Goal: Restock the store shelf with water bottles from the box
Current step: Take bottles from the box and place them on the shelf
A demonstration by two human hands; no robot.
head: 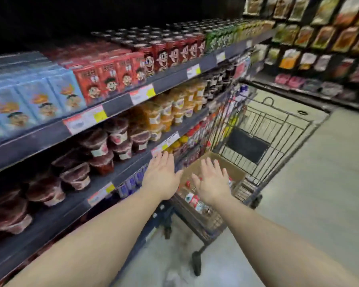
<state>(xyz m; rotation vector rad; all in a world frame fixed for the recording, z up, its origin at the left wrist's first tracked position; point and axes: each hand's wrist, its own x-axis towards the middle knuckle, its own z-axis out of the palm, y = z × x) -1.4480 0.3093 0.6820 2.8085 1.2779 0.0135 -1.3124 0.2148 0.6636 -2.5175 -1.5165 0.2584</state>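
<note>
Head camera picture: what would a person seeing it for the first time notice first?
Two bare arms stretch forward, the left hand and right hand open, fingers spread above a cardboard box in a wire shopping cart. On the left, shelves carry blue cartons, red cartons and rows of jelly cups.

Retail shop aisle, grocery type. Long tiered shelving (pixel 116 104) runs from left of frame toward upper centre, packed with rows of identical goods: blue cartons (pixel 35 100) at upper left, red cartons (pixel 112 77) beside them, red cans (pixel 174 51) further along, orange fruit cups (pixel 174 106) and dark red cups (pixel 104 146) on tier below. Price labels (pixel 85 119) clipped along shelf edges. Hanging snack packets (pixel 319 32) fill upper right. Wire shopping cart (pixel 257 137) stands at centre right on pale smooth floor (pixel 319 193).
</note>
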